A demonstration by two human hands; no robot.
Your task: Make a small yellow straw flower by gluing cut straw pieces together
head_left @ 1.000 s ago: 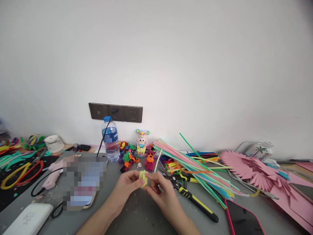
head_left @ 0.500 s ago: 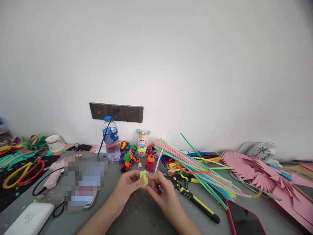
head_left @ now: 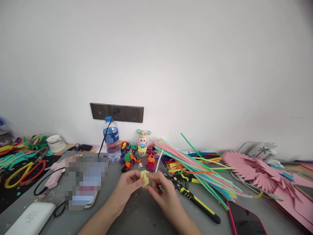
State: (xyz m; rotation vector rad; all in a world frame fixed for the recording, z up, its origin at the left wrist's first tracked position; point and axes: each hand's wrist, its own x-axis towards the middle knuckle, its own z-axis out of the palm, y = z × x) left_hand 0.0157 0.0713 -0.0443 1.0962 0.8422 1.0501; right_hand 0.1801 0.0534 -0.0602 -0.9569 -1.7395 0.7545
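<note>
Between my two hands is a small pale-yellow fuzzy piece [head_left: 144, 178], apparently wound from pipe cleaner. My left hand [head_left: 129, 186] pinches it from the left with thumb and fingers. From the right, my right hand [head_left: 160, 188] grips its other side with closed fingertips. A cream-coloured stem [head_left: 159, 160] rises just behind my right fingers; whether it joins the yellow piece I cannot tell. Beyond my hands stand a decorated figure with big eyes [head_left: 142, 143] and several colourful fuzzy figures [head_left: 151, 160]. A small white bead-like ball [head_left: 140, 165] lies before them.
Right of my hands lie wire strippers [head_left: 199, 204], a bundle of pipe cleaners [head_left: 195, 163], a pink-edged phone [head_left: 245, 217] and folded pink paper [head_left: 259, 176]. To the left are a water bottle [head_left: 112, 140], a blurred-out phone [head_left: 85, 186], a pink glue gun [head_left: 55, 176] and a white power bank [head_left: 30, 218].
Almost nothing differs. The whole view has shifted very slightly, and both hands keep the same hold on the yellow piece.
</note>
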